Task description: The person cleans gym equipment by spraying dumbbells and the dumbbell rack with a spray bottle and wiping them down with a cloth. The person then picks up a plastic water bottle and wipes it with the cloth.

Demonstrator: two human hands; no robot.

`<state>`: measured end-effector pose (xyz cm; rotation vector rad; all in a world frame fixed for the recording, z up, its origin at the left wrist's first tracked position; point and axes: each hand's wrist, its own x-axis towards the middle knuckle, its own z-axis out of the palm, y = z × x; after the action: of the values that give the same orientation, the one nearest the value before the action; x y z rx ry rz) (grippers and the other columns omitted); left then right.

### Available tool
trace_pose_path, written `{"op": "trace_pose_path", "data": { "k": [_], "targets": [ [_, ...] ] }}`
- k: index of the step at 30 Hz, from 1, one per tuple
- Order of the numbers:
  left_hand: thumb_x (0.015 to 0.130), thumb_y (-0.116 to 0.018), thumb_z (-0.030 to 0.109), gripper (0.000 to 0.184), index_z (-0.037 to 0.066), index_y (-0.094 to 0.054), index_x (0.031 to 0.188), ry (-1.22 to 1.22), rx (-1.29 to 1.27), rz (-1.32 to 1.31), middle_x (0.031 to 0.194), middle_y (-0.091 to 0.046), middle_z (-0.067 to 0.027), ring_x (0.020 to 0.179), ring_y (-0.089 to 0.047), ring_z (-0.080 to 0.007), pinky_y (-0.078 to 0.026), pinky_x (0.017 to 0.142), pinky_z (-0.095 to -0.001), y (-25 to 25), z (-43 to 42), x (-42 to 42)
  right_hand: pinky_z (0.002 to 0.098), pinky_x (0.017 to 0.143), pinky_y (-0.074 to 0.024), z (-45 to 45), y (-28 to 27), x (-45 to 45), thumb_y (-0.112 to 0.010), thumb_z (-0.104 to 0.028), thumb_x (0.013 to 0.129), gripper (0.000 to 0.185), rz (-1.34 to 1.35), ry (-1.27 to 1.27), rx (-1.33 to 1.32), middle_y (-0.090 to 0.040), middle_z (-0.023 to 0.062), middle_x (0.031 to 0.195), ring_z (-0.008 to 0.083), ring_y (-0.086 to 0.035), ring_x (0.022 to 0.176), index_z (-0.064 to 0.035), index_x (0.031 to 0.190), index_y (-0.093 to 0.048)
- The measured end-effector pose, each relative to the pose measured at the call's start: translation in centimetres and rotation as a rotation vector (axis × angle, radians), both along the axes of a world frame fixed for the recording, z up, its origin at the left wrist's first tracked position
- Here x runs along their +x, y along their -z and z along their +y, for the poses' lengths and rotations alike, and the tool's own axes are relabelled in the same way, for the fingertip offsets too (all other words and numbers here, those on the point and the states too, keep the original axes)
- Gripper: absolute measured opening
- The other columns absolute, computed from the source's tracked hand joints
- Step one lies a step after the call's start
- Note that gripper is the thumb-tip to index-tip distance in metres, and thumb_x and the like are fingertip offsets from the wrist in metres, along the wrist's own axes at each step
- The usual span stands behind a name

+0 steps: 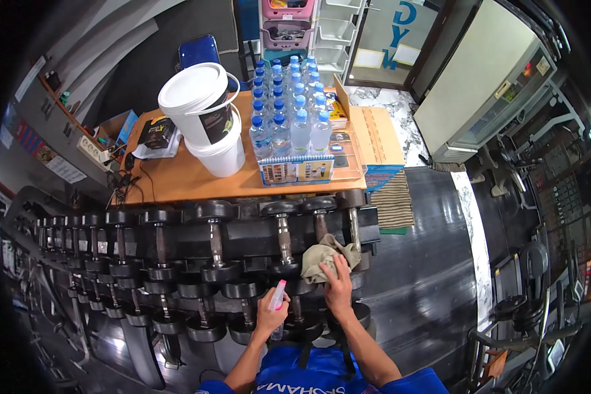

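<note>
My left hand (pixel 271 314) is wrapped round a clear spray bottle (pixel 278 295) with a pink nozzle, held in front of the dumbbell rack. My right hand (pixel 338 285) presses on a crumpled grey-green cloth (pixel 316 261), its fingers spread over the cloth's right part. The cloth lies over the near end of a dumbbell (pixel 320 224) in the upper row and hides that end. To its left is another upper-row dumbbell (pixel 284 238) with a metal handle; to its right stands one more (pixel 354 226) at the rack's end.
Behind the rack, a wooden table (pixel 197 187) holds white buckets (pixel 220 154), several water bottles (pixel 300 125) and a calendar (pixel 297 172). A cardboard box (pixel 377 134) is beside it. Gym machines (pixel 512 295) and a refrigerator (pixel 479 79) stand at the right.
</note>
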<state>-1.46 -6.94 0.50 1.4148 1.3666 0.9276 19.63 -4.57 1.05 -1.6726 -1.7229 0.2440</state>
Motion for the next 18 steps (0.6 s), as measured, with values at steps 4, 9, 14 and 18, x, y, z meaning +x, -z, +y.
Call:
{"op": "trace_pose_path", "data": {
  "k": [4,9,14,18],
  "targets": [
    [0.074,-0.059,-0.004,0.009,0.002,-0.059,0.082,-0.036,-0.043,-0.019,0.073,-0.06,-0.01,0.064,-0.063,-0.0267,-0.048,0.058,-0.0352,0.2,-0.7,-0.1,0.0423,0.104,-0.0411,0.6,-0.4,-0.3,-0.053,0.009,0.077,0.051,0.475,0.366,-0.171,-0.058,0.0209,0.126,0.0372,-0.052,0.124,-0.0091,0.124,-0.059],
    [0.076,-0.059,-0.003,0.008,0.002,-0.059,0.082,-0.025,-0.015,-0.025,0.07,-0.06,-0.0091,0.059,-0.063,-0.0227,-0.048,0.055,-0.0338,-0.4,-0.9,0.4,0.0438,0.1,-0.0441,0.7,0.7,0.7,-0.059,0.004,0.076,0.043,0.041,0.107,0.119,-0.065,0.0159,0.117,0.0309,-0.058,0.117,-0.0086,0.116,-0.064],
    [0.08,-0.059,-0.002,0.006,0.002,-0.059,0.085,-0.07,-0.17,-0.18,0.066,-0.059,-0.006,0.05,-0.06,-0.0141,-0.047,0.048,-0.0291,-1.7,-0.4,0.9,0.0421,0.104,-0.0414,0.8,-2.8,-0.4,-0.06,0.005,0.072,0.042,-0.185,-0.185,0.022,-0.064,0.0036,0.121,0.0241,-0.055,0.123,-0.0148,0.109,-0.068],
    [0.081,-0.058,-0.004,0.007,0.001,-0.058,0.086,-0.07,-0.144,-0.178,0.067,-0.06,-0.0052,0.05,-0.06,-0.0122,-0.047,0.048,-0.0276,-2.3,0.2,0.9,0.0404,0.101,-0.0451,-0.7,-2.5,1.4,-0.058,0.009,0.069,0.046,0.048,-0.273,-0.006,-0.064,0.0089,0.12,0.0286,-0.057,0.119,-0.0117,0.109,-0.067]
  ]
}}
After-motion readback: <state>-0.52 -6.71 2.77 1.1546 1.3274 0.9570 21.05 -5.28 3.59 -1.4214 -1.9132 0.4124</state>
